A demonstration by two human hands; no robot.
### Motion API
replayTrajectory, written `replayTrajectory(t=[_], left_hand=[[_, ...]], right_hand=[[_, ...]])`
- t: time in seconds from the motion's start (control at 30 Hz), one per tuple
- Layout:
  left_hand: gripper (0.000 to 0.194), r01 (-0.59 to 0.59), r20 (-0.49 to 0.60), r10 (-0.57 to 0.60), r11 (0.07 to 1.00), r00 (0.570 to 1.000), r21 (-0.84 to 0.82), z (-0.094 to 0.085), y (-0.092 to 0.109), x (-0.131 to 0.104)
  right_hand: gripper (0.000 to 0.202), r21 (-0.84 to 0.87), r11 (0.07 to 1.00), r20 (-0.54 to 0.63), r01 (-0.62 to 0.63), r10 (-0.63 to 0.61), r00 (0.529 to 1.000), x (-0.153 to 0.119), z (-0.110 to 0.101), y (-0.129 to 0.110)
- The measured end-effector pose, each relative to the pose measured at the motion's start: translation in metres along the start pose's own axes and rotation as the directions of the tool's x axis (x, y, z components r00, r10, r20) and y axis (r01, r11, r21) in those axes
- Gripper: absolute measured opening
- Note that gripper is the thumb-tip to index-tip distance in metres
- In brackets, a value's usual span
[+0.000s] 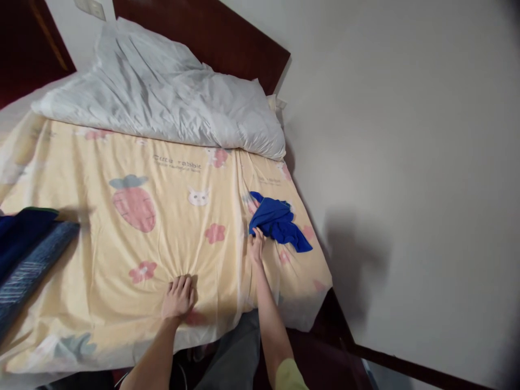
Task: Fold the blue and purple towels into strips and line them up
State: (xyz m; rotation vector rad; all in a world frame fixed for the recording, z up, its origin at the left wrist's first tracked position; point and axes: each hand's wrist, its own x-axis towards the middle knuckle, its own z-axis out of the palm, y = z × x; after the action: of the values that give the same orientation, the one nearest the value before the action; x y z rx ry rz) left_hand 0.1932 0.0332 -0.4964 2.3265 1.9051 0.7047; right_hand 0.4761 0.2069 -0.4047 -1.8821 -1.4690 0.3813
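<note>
My right hand (256, 247) is at the near left edge of a crumpled blue cloth garment (276, 219), its fingertips pinched on the fabric. The garment lies in loose folds on the right part of the bed; its exact kind does not show. My left hand (180, 297) rests palm down on the yellow printed bedsheet (174, 216), with nothing in it. Creases in the sheet run outward from its fingers, which are slightly bent.
Folded dark blue clothes (28, 233) and folded jeans-like fabric (36, 271) lie at the left. A white quilt (170, 97) is bunched against the dark headboard (227, 38). A pale wall (398, 162) runs along the bed's right side.
</note>
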Motion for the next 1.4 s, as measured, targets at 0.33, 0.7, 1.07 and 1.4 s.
replayTrajectory(t=[0.33, 0.7, 1.07, 1.4], left_hand=[[0.025, -0.016, -0.031, 0.016, 1.000, 0.999, -0.005, -0.004, 0.002, 0.002], [0.024, 0.001, 0.015, -0.001, 1.000, 1.000, 0.012, -0.003, 0.002, 0.000], [0.028, 0.032, 0.047, -0.031, 0.999, 0.998, -0.028, -0.008, 0.005, 0.003], [0.026, 0.004, 0.037, -0.005, 1.000, 0.999, 0.029, -0.003, 0.003, 0.001]], right_hand=[[0.039, 0.356, 0.930, 0.157, 0.094, -0.158, 0.975, -0.110, 0.034, -0.071], [0.026, 0.428, 0.904, 0.170, -0.012, -0.068, 0.983, -0.205, 0.059, -0.079], [0.034, -0.083, 0.988, 0.108, 0.127, -0.117, 0.987, -0.017, -0.005, -0.022], [0.039, -0.088, 0.986, -0.231, 0.139, -0.156, 0.960, 0.128, -0.127, -0.016]])
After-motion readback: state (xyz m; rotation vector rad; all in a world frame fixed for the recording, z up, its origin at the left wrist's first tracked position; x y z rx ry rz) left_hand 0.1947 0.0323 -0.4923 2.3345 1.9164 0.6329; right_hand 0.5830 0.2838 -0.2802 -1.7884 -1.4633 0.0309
